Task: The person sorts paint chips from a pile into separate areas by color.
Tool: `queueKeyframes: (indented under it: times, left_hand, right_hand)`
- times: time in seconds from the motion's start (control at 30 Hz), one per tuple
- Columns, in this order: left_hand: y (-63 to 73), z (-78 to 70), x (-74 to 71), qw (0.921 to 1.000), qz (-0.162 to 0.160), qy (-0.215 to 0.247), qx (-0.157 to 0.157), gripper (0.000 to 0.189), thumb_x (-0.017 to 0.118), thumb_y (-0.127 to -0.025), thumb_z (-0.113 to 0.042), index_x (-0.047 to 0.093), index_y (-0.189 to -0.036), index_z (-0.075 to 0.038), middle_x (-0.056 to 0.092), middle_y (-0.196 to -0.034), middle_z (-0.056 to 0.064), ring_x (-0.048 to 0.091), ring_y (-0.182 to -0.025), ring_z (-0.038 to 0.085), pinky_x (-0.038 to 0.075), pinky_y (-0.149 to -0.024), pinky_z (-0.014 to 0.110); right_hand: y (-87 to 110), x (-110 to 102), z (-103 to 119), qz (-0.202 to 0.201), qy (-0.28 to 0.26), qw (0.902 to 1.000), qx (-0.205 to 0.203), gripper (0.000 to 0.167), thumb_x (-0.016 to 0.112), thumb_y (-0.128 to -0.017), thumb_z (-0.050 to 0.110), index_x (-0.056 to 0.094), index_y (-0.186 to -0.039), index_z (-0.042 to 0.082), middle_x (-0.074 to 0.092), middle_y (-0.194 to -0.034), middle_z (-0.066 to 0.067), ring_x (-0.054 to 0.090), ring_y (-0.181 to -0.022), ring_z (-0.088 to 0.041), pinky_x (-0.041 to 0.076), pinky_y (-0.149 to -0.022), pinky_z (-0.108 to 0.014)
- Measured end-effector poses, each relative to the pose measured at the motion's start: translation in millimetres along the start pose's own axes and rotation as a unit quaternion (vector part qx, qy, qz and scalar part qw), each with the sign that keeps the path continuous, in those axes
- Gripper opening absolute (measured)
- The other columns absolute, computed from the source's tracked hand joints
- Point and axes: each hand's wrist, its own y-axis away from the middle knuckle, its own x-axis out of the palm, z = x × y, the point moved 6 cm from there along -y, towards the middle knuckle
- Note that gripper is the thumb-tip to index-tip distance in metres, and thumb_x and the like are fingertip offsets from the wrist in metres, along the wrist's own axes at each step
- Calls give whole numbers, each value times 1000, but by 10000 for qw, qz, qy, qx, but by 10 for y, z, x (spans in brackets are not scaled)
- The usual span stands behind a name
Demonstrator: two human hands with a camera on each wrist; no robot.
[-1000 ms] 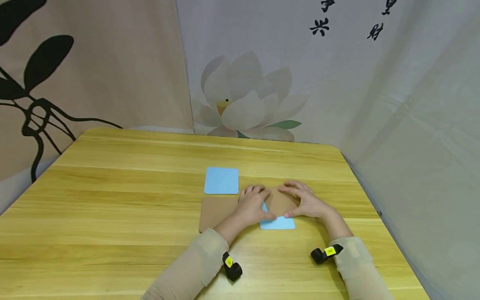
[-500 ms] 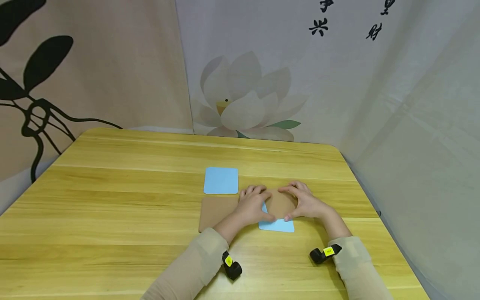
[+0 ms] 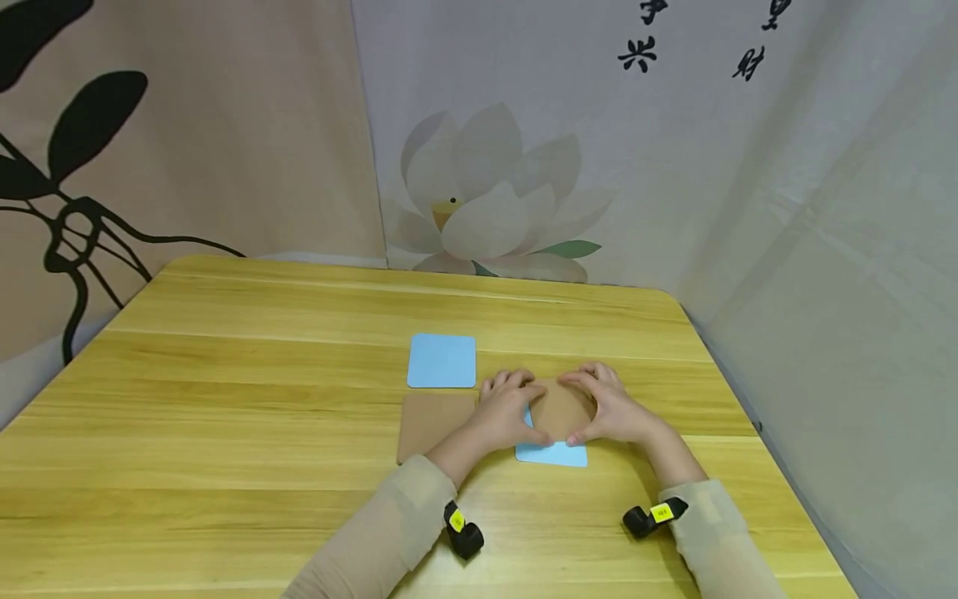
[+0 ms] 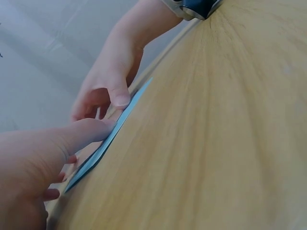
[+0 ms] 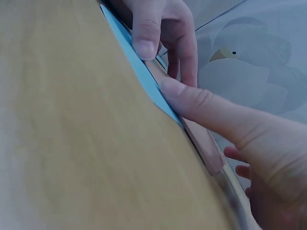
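Between my hands is a brown card (image 3: 561, 409), lying over a light-blue card (image 3: 552, 454) whose near strip and left side show in the head view. My left hand (image 3: 511, 413) holds the left side, thumb at the near edge and index finger at the far edge. From the right, my right hand (image 3: 609, 409) grips the brown card with its thumb on the near edge and its fingers at the far edge. In the right wrist view the right thumb (image 5: 175, 91) presses close to the left thumb (image 5: 145, 45). The fingers partly hide the far edges.
Left of the hands lies another brown card (image 3: 430, 424), partly under the left forearm. Behind it a blue card (image 3: 441, 361) with rounded corners lies flat on the wooden table (image 3: 224, 466). Printed curtains (image 3: 494, 191) hang beyond the table's far edge.
The brown card and the light-blue card under it have shifted slightly towards me. The right hand has moved a little nearer with them; the left hand has barely moved.
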Motion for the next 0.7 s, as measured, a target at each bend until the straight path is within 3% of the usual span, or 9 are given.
queueKeyframes:
  times: [0.33, 0.7]
  left_hand:
    - [2, -11, 16, 9998, -33, 20, 216, 83, 79, -69, -56, 54, -138, -18, 40, -142, 2, 33, -127, 24, 25, -98, 45]
    - [5, -42, 9, 9993, -38, -89, 375, 91, 78, -66, -60, 50, -141, -17, 39, -143, 4, 31, -128, 25, 23, -99, 45]
  right_hand:
    - [98, 6, -20, 42, -143, 9999, -50, 98, 86, -61, 52, 45, -144, 20, 32, -137, -9, 26, -126, -33, 31, -94, -62]
    - [125, -49, 50, -230, 179, 9995, -116, 95, 83, -63, 56, 47, -142, 18, 33, -134, -6, 28, -122, -29, 33, -93, -56]
